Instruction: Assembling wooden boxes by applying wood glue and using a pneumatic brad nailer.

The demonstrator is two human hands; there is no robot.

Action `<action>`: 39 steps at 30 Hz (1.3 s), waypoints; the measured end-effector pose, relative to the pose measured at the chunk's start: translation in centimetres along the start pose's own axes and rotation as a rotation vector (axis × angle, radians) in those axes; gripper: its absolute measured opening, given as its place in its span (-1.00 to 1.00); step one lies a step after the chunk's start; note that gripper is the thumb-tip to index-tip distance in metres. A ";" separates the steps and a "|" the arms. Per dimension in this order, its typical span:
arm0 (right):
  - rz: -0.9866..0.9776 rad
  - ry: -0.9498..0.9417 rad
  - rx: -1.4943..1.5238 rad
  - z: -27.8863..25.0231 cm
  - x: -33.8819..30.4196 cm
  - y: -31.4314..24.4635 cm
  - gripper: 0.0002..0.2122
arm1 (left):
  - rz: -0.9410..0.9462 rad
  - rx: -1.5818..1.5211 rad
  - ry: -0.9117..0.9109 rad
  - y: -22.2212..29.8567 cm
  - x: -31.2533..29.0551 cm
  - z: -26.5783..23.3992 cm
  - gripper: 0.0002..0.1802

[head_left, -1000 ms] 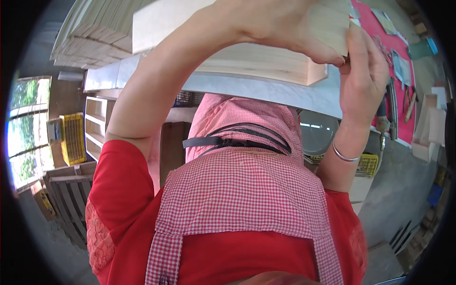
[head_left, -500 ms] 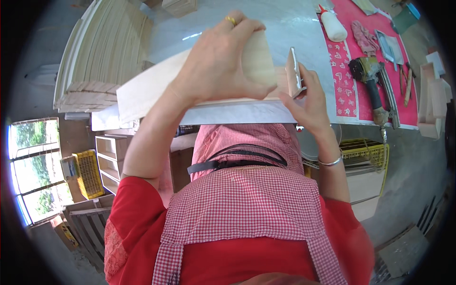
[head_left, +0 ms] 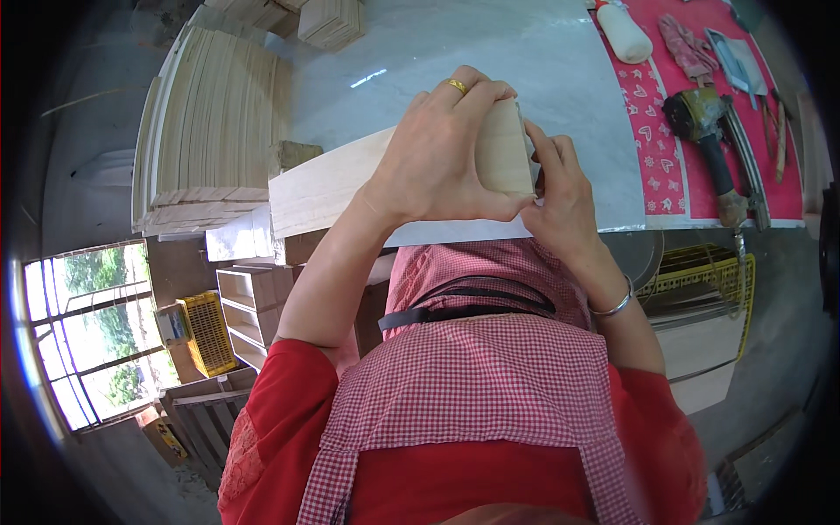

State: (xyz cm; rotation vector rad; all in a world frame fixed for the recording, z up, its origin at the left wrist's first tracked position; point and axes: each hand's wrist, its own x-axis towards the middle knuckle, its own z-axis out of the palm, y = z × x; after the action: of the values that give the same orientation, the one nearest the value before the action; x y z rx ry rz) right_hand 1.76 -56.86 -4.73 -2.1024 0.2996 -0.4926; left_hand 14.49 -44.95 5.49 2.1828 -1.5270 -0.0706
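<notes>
Left of your hands you see a stack of thin wooden boards; to their right, a nail gun and white glue bottle on a red mat.

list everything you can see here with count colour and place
wooden board: 1, pale, held over the table edge
stack of thin boards: 1, pale, table left
table: 1, grey-white, ahead
mat: 1, pink-red, table right
nail gun: 1, dark, on mat
bottle: 1, white, top of mat
crates: 2, yellow, below the table on either side
left hand: on board end, gold ring
right hand: at board end, silver bangle
</notes>
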 end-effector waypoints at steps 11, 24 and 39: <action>-0.008 0.006 -0.025 0.0 0.0 0.0 -0.25 | 0.011 -0.023 -0.024 -0.5 0.3 0.6 -0.10; -0.035 0.024 -0.071 0.3 -0.3 -0.1 -0.27 | -0.002 -0.027 -0.045 -0.5 0.2 0.7 -0.10; -0.291 0.484 0.137 1.2 -4.0 -1.3 -0.55 | -0.003 -0.037 -0.063 -0.5 0.5 0.7 -0.09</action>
State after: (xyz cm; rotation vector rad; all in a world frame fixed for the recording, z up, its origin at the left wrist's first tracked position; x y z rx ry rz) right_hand -1.22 -53.64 -5.15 -1.8790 0.2247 -1.1671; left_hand 14.90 -45.55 4.77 2.1729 -1.5442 -0.1685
